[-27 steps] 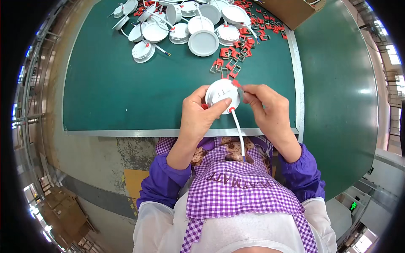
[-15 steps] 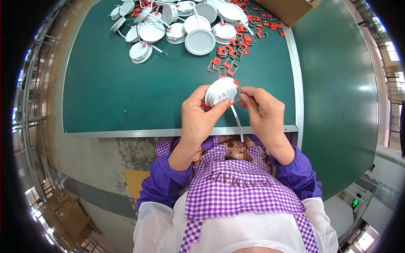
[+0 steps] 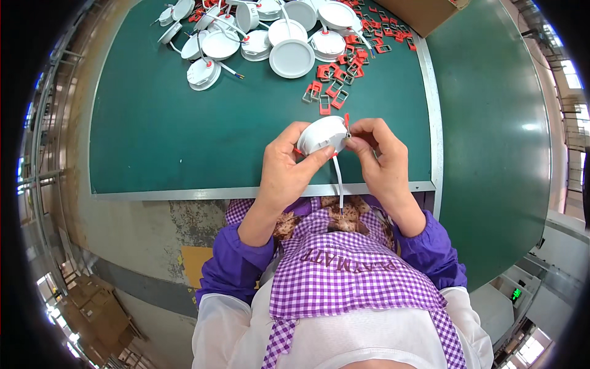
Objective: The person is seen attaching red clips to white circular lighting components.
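A round white downlight [image 3: 322, 134] is held tilted above the table's near edge, its white cable [image 3: 340, 178] hanging down towards my apron. My left hand [image 3: 287, 165] is closed around the lamp's left side, thumb on its near face. A bit of red shows by the left fingers. At the lamp's right side, my right hand [image 3: 379, 150] pinches a red-and-metal spring clip [image 3: 347, 126] between thumb and forefinger. The clip touches the lamp's edge; its red part points up. The fingertips partly hide its metal part.
Several white downlights [image 3: 292, 59] with cables are heaped at the far side of the green table [image 3: 203, 141]. Loose red spring clips [image 3: 338, 99] lie in a trail to their right. A cardboard box [image 3: 430, 15] stands at the far right corner. Another green surface [image 3: 491, 154] adjoins on the right.
The red part of the clip has swung more upright at the lamp's edge. My right hand has shifted slightly left and away from me, and the cable hangs straighter.
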`<act>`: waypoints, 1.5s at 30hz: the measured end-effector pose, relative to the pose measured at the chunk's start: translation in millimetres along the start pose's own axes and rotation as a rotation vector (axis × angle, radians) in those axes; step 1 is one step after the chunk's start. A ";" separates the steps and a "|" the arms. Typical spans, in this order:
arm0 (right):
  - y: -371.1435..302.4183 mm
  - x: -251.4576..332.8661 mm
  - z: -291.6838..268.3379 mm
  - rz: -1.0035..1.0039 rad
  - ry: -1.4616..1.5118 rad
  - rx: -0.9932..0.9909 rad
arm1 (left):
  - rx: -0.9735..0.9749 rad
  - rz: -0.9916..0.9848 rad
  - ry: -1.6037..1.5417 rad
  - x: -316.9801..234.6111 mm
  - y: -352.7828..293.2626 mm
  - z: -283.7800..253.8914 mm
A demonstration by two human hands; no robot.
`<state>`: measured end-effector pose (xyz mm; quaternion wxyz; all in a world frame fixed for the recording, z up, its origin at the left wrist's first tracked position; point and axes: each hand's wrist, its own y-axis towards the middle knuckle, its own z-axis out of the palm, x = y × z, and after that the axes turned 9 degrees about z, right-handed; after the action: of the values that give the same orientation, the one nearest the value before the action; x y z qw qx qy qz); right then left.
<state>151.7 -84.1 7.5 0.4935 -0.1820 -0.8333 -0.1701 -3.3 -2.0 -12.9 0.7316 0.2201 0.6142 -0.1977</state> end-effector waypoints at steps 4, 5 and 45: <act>-3.1 3.8 -7.1 0.201 0.272 0.064 | 0.026 0.032 -0.152 2.9 -7.5 1.0; -2.8 3.6 -12.5 0.265 0.289 0.112 | 0.042 0.025 -0.145 2.2 -8.5 1.6; 87.3 -34.7 -20.8 -0.435 -0.789 0.297 | -0.425 0.379 0.566 14.8 83.9 -36.3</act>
<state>224.2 -22.0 -4.7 0.1128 0.0186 -0.9912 -0.0662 16.7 87.5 -26.2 0.5863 0.2190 0.7671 0.1404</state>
